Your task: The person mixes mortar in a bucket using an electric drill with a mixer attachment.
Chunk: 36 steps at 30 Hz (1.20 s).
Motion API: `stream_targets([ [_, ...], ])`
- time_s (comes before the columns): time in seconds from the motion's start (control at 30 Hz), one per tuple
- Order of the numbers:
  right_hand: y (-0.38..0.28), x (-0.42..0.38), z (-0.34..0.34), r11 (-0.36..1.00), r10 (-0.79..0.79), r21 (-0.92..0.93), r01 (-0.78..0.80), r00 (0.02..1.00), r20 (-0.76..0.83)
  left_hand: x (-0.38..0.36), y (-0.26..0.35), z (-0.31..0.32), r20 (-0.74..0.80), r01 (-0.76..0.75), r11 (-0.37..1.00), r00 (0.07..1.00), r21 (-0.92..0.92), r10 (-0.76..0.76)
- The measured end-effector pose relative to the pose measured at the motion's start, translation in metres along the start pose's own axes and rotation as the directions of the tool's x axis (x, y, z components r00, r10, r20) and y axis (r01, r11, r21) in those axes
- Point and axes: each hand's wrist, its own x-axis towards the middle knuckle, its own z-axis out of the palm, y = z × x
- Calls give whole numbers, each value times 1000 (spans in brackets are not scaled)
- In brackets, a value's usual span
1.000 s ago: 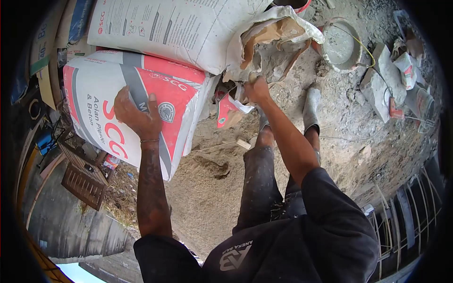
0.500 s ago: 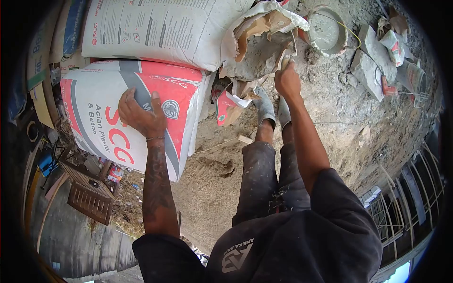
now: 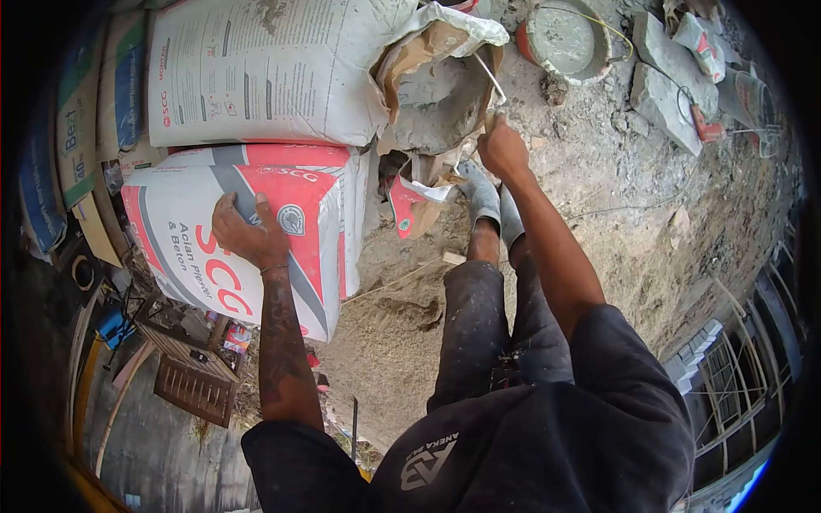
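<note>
My left hand (image 3: 251,229) rests on the printed face of a full SCG cement bag (image 3: 192,190), its thumb and fingers apart. My right hand (image 3: 504,152) is wrapped round the pale handle of a trowel. The trowel's blade (image 3: 492,79) appears as a thin light edge at the right rim of a torn-open paper bag (image 3: 466,27). Grey powder (image 3: 436,94) fills the inside of that bag. Below its mouth hangs a torn red and white paper flap (image 3: 409,205).
Another full bag (image 3: 282,68) lies beyond the one under my left hand. A bucket of grey mix (image 3: 568,43) stands at upper right, near concrete slabs (image 3: 663,120) and a red-handled tool (image 3: 706,128). A wooden slatted piece (image 3: 195,389) lies lower left. Sandy ground surrounds my boots (image 3: 481,192).
The trowel blade, earlier hidden at the torn bag's rim, now shows edge-on above my right hand. My left hand stays on the cement bag while the camera view has shifted.
</note>
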Motion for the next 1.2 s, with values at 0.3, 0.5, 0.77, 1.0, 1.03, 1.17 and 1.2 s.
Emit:
stream_targets([
  [0.3,-28,49,63,996,46,-79,-41,997,66,2,0,1,8,42,999,999,0,-42],
  [0.5,-21,-1,35,985,-83,-148,91,995,56,1,1,0,32,53,998,998,15,-54],
  [0.77,-16,5,106,957,-117,279,74,983,141,1,-2,2,26,-8,1000,1000,11,7],
  [1.0,-73,44,91,586,121,798,-142,989,87,2,0,0,69,18,997,997,70,-23],
  [1.03,-79,40,105,569,124,810,-144,988,89,1,0,0,65,-1,997,998,76,-4],
  [1.17,-89,-5,152,715,137,630,-304,944,300,1,2,1,40,7,999,999,46,-9],
  [1.2,-82,-3,148,715,137,632,-299,946,292,0,2,1,32,3,999,999,45,-4],
])
